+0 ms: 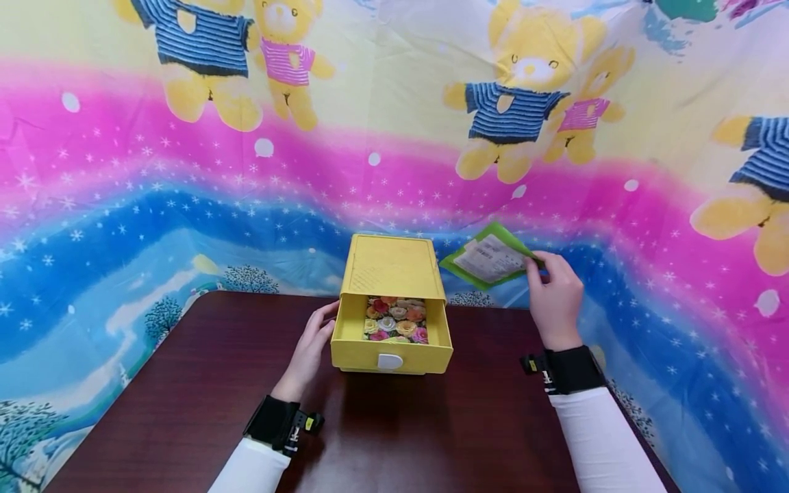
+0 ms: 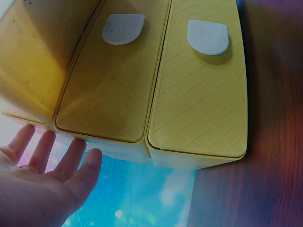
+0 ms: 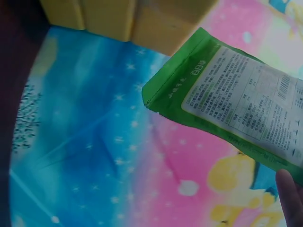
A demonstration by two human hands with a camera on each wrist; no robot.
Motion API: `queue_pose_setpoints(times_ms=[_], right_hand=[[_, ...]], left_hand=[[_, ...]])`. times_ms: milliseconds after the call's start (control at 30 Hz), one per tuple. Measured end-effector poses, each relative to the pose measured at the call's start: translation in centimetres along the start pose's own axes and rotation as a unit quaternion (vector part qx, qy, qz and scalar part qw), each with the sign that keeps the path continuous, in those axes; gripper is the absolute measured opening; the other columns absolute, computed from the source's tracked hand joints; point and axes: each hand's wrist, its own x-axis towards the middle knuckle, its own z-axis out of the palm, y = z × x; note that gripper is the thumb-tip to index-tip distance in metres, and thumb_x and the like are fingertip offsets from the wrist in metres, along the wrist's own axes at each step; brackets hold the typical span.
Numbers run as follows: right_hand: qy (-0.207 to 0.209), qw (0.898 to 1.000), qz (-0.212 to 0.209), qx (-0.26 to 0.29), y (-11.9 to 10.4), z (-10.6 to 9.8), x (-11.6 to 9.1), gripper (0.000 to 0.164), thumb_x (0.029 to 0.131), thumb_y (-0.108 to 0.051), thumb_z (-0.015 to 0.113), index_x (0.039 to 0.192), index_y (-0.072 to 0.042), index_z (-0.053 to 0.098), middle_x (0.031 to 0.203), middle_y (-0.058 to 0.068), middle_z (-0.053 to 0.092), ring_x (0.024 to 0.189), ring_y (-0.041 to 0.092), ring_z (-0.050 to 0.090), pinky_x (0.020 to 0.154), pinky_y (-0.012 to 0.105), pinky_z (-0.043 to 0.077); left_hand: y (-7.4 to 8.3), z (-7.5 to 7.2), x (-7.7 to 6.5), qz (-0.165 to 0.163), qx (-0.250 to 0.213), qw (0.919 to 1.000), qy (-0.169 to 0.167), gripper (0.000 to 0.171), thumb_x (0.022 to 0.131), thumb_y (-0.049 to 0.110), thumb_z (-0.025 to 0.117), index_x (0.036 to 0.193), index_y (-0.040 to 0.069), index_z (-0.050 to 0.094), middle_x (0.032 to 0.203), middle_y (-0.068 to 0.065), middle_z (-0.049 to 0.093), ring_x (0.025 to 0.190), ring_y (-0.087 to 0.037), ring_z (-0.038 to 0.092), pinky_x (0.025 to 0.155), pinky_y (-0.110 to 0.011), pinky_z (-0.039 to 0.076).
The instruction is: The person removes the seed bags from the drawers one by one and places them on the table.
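Note:
A yellow drawer unit (image 1: 394, 263) stands on the table, its top drawer (image 1: 357, 350) pulled out toward me. In that drawer lies a packet with printed roses (image 1: 396, 319). My left hand (image 1: 311, 349) is at the unit's left side; in the left wrist view its fairly straight fingers (image 2: 78, 156) touch the side edge of the drawers. Up to the right of the unit, my right hand (image 1: 557, 298) pinches a flat green packet (image 1: 490, 257) by one corner, between thumb and fingers. A white label with small print (image 3: 246, 97) covers most of its visible face.
Below the open drawer, two closed drawers show white tab handles (image 2: 208, 37) in the left wrist view. The dark brown table (image 1: 246, 370) ends close behind the unit, where a patterned curtain with bears (image 1: 370, 164) hangs.

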Motion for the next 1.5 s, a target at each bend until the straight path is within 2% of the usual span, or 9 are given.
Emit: queue_pose_setpoints(times_ms=[233,500,633,733,800,867,1033,1133,1500], right_hand=[[-0.038,0.999,0.014,-0.023,1.3,1.7,-2.1,0.024,0.103,-0.015,0.062,0.119,0.001,0.069,0.111,0.019,0.068,0.098,0.029,0.065,0.080,0.037,0.054],[-0.083,0.996,0.012,-0.012,2.9,4.2,-5.0,0.018,0.102,-0.011,0.062,0.115,-0.002,0.071,0.105,0.019,0.069,0.089,0.031,0.066,0.071,0.044,0.056],[-0.096,0.995,0.002,0.002,9.0,7.7,-8.1,0.021,0.103,-0.017,0.062,0.122,-0.010,0.070,0.112,0.014,0.068,0.094,0.023,0.066,0.076,0.033,0.055],[-0.095,0.994,-0.011,-0.050,15.2,11.5,-11.0,0.025,0.105,-0.025,0.060,0.129,-0.022,0.066,0.117,0.002,0.067,0.097,0.012,0.063,0.076,0.023,0.051],[-0.111,0.990,-0.013,-0.083,16.8,12.4,-11.9,0.027,0.105,-0.027,0.058,0.131,-0.026,0.064,0.117,-0.001,0.066,0.096,0.010,0.062,0.074,0.024,0.051],[-0.114,0.988,-0.017,-0.098,16.5,12.8,-12.3,0.026,0.106,-0.031,0.056,0.131,-0.030,0.064,0.116,-0.005,0.065,0.094,0.008,0.060,0.067,0.024,0.049],[-0.165,0.986,0.006,-0.020,7.7,8.5,-9.8,0.019,0.103,-0.016,0.062,0.120,-0.012,0.069,0.111,0.012,0.067,0.093,0.025,0.065,0.068,0.038,0.053],[-0.191,0.981,0.020,-0.009,4.7,7.1,-9.0,0.013,0.098,-0.005,0.067,0.111,-0.005,0.069,0.105,0.017,0.067,0.091,0.030,0.065,0.069,0.041,0.053],[-0.280,0.958,0.055,-0.010,4.8,7.0,-9.7,0.009,0.096,-0.002,0.068,0.104,-0.007,0.068,0.103,0.009,0.068,0.094,0.027,0.067,0.075,0.044,0.056]], left_hand=[[0.1,0.0,-0.1,0.000,0.001,1.0000,-0.001,0.048,0.111,0.026,0.038,0.154,0.006,0.040,0.159,-0.016,0.034,0.142,-0.037,0.036,0.113,-0.059,0.030],[0.1,0.1,0.0,0.001,-0.002,1.0000,-0.003,0.047,0.111,0.026,0.038,0.154,0.007,0.040,0.157,-0.016,0.035,0.141,-0.037,0.036,0.113,-0.058,0.030],[0.1,0.1,0.0,0.000,-0.002,1.0000,-0.002,0.047,0.111,0.025,0.038,0.154,0.006,0.041,0.157,-0.016,0.035,0.141,-0.036,0.036,0.112,-0.057,0.030],[0.1,0.2,0.0,0.001,-0.002,1.0000,0.001,0.047,0.110,0.025,0.039,0.153,0.006,0.041,0.157,-0.016,0.036,0.141,-0.036,0.037,0.113,-0.056,0.030],[0.0,0.2,0.0,0.002,-0.002,1.0000,0.003,0.047,0.110,0.025,0.039,0.153,0.005,0.042,0.157,-0.016,0.036,0.141,-0.036,0.037,0.113,-0.056,0.031],[0.0,0.2,0.0,0.004,-0.003,1.0000,0.003,0.047,0.110,0.024,0.039,0.152,0.004,0.042,0.156,-0.016,0.036,0.141,-0.036,0.038,0.113,-0.055,0.031],[0.1,0.2,0.0,0.005,-0.002,1.0000,0.004,0.047,0.110,0.024,0.039,0.152,0.004,0.042,0.156,-0.017,0.037,0.140,-0.036,0.038,0.112,-0.055,0.032],[0.1,0.2,-0.1,0.005,0.002,1.0000,0.004,0.047,0.110,0.024,0.039,0.153,0.005,0.042,0.156,-0.017,0.036,0.140,-0.037,0.038,0.112,-0.055,0.032],[0.0,0.1,0.0,0.007,0.004,1.0000,0.003,0.047,0.110,0.024,0.039,0.153,0.005,0.041,0.157,-0.017,0.035,0.140,-0.037,0.038,0.111,-0.055,0.032]])
